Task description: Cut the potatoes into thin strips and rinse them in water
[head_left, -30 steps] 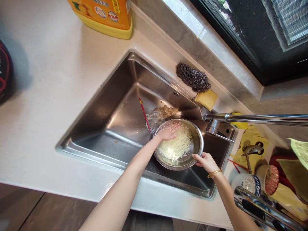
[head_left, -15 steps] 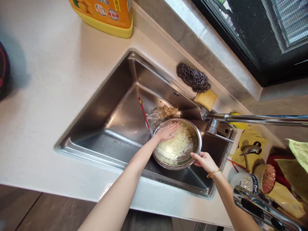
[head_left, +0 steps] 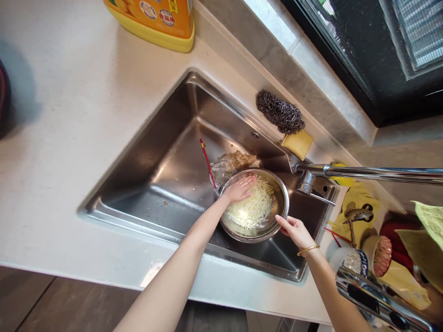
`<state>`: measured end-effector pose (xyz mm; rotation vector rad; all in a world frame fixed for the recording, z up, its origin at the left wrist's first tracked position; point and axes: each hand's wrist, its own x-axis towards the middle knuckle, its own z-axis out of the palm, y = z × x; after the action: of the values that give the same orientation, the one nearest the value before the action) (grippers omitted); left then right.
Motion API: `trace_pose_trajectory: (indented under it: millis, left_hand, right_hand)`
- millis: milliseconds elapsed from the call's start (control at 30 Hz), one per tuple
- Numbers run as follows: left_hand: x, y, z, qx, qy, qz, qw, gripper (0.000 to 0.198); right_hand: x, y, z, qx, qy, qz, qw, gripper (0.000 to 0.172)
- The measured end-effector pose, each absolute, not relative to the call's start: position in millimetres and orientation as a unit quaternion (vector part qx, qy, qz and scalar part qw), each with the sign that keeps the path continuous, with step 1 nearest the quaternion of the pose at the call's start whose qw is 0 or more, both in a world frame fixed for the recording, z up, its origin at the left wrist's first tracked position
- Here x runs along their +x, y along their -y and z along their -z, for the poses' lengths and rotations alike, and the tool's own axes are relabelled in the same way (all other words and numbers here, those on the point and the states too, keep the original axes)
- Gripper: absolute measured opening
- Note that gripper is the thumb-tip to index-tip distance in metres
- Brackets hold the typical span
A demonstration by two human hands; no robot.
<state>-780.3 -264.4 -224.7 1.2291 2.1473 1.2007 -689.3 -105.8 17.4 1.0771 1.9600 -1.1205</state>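
A round stainless steel bowl (head_left: pixel 284 210) is held over the right part of the sink, with pale, thin vegetable shreds (head_left: pixel 254 210) and some liquid inside. My left hand (head_left: pixel 241 188) reaches into the bowl, fingers stretched out and lying flat against the shreds near the far left wall. At the near right rim, my right hand (head_left: pixel 294 229) grips the bowl, thumb on top and fingers beneath. Behind the bowl, partly hidden by it, lie brownish and whitish wet scraps (head_left: pixel 235 163). A red stick, apparently a chopstick (head_left: pixel 206 159), leans beside them.
The steel sink (head_left: pixel 138 207) surrounds the bowl. A faucet (head_left: pixel 306 182) with a long chrome pipe rises at its right. Steel wool (head_left: pixel 280 111) and a yellow sponge (head_left: pixel 298 144) sit behind. Bowls and a ladle (head_left: pixel 360 214) crowd the right counter; an orange jug (head_left: pixel 155 20) stands back left.
The bowl has shifted very slightly up in the view, with my right hand still on its rim. My left hand stays flat on the shreds. The camera view moved a little.
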Motion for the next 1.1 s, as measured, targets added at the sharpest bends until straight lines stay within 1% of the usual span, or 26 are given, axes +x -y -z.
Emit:
trace_pose_trajectory:
  millis: [133, 333, 433, 533, 633, 733, 900, 1033, 1100]
  left_hand:
    - [-777, 265, 223, 0.423, -0.774, -0.429, 0.195, 0.068]
    - [-776, 263, 219, 0.419, -0.782, -0.422, 0.187, 0.067]
    - [-777, 260, 219, 0.436, -0.774, -0.420, 0.186, 0.067]
    - [-777, 257, 219, 0.441, -0.772, -0.415, 0.193, 0.067]
    - [-774, 255, 216, 0.447, -0.767, -0.410, 0.210, 0.067]
    - [-766, 252, 207, 0.443, -0.762, -0.412, 0.230, 0.065]
    - [-750, 241, 178, 0.419, -0.750, -0.450, 0.242, 0.063]
    - [-739, 231, 150, 0.424, -0.731, -0.470, 0.255, 0.062]
    - [-732, 227, 138, 0.425, -0.722, -0.477, 0.266, 0.062]
  right_hand:
    - [-679, 112, -13, 0.404, -0.761, 0.438, 0.257, 0.043]
    - [-667, 119, -8, 0.417, -0.760, 0.457, 0.199, 0.032]
    - [-666, 121, -6, 0.466, -0.709, 0.492, 0.195, 0.026]
    - [-665, 122, -3, 0.530, -0.639, 0.532, 0.165, 0.021]
    - [-665, 121, -5, 0.561, -0.615, 0.534, 0.146, 0.022]
    - [-665, 118, -18, 0.571, -0.608, 0.529, 0.157, 0.023]
    - [-659, 109, -57, 0.563, -0.615, 0.513, 0.203, 0.020]
    - [-644, 96, -86, 0.535, -0.657, 0.473, 0.240, 0.023]
    - [-636, 89, -100, 0.490, -0.714, 0.415, 0.278, 0.027]
